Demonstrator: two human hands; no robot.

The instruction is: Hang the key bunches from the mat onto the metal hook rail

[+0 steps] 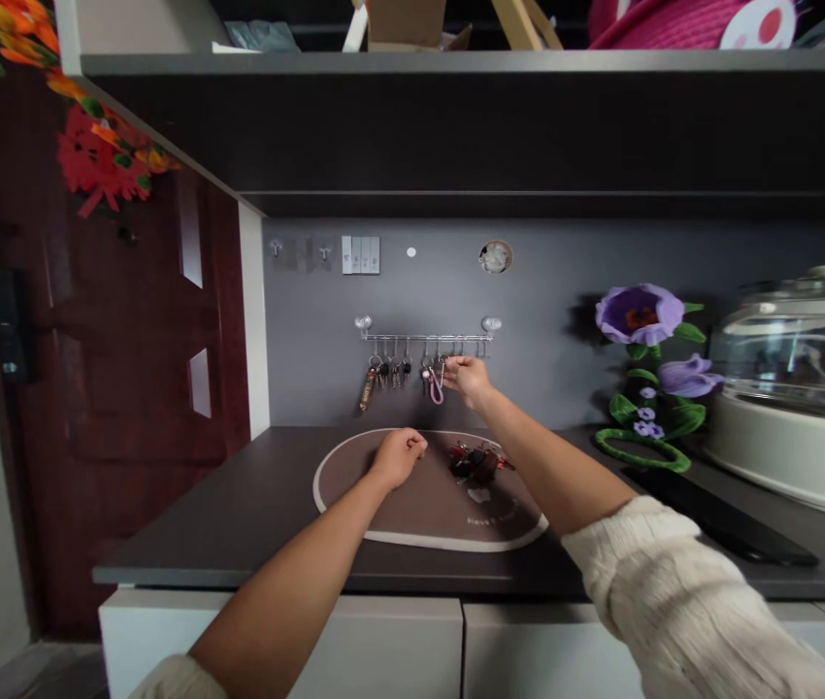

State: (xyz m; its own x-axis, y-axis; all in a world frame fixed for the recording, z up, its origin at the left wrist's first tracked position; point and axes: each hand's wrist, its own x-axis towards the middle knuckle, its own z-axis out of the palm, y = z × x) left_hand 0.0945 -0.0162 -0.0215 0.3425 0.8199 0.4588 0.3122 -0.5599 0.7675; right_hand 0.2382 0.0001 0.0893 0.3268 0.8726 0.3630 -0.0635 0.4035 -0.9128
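Observation:
My right hand point(467, 379) reaches up to the metal hook rail point(427, 338) on the grey wall, its fingers pinched on a key ring at one of the hooks. Beside those fingertips hangs a pink strap point(437, 390). Other bunches of keys point(396, 371) hang along the rail to the left, one with a brown patterned fob point(367, 388). Low over the brown mat point(412, 510), my left hand point(399, 456) is closed with its fingers curled; what they hold, if anything, is hidden. To its right a pile of keys point(478, 464) lies on the mat.
Purple artificial flowers point(640, 316) and a glass-lidded white appliance point(806, 417) stand at the right. A flat black object point(733, 519) lies in front of them. A dark shelf point(456, 126) overhangs the counter point(238, 515). A red-brown door point(92, 388) is at the left.

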